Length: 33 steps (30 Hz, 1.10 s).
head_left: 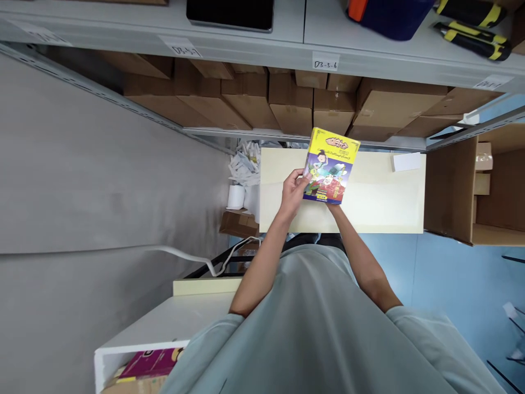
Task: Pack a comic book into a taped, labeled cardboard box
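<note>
I hold a yellow and purple book (330, 172) with a cartoon cover in front of me, above a pale cream table (381, 202). My left hand (294, 191) grips the book's left edge, fingers curled round it. My right hand (333, 208) is almost wholly hidden under the book's lower edge; only the wrist and forearm show, and it seems to support the book from below.
A grey shelf (262, 52) with labelled edges spans the top, brown cardboard boxes (287, 101) stacked beneath it. An open cardboard box (471, 186) stands at the right. A white cabinet (164, 328) with pink books sits at lower left. White paper rolls (238, 196) lie left of the table.
</note>
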Tool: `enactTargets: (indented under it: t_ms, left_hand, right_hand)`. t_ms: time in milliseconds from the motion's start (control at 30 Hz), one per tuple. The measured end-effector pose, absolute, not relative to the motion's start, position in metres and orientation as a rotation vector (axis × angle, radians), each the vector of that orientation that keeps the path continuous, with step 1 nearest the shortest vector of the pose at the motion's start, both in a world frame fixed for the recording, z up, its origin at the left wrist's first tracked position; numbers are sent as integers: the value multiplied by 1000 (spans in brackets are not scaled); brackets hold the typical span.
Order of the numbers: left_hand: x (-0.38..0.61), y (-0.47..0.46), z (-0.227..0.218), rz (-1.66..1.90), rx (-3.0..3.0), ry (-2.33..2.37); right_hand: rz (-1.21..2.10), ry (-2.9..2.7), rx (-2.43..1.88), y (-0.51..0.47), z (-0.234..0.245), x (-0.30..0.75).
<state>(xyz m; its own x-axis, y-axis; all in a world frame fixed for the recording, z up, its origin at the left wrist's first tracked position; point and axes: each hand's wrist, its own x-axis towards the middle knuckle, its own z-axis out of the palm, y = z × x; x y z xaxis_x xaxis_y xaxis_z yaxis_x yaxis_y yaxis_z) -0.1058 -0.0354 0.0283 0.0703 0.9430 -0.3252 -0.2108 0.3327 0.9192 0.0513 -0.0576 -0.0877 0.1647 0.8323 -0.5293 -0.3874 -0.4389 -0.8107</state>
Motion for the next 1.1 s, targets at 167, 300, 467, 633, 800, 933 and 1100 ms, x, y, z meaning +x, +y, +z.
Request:
enactTargets:
  t_ms: [167, 300, 467, 633, 800, 933, 1100]
  left_hand:
    - [-95, -60, 0, 933, 610, 1154]
    - [-64, -88, -24, 746, 620, 1133]
    - [-11, -121, -51, 568, 809, 1084]
    - [32, -145, -70, 410, 1053, 1057]
    - [74, -154, -76, 308, 1179, 1078]
    - [118, -151, -77, 261, 1309, 1155]
    - [172, -140, -83, 103, 1464, 1289]
  right_hand:
    - [1595, -375, -1379, -117, -46, 116]
    - [1451, -342, -1530, -164, -35, 152]
    - [1179, -266, -1720, -216, -36, 195]
    - [1048, -284, -1792, -255, -29, 238]
    - [1030, -302, -1824, -262, -33, 283]
    - [1040, -286, -1836, -246, -41, 328]
    - [1129, -345, -1838, -223, -60, 384]
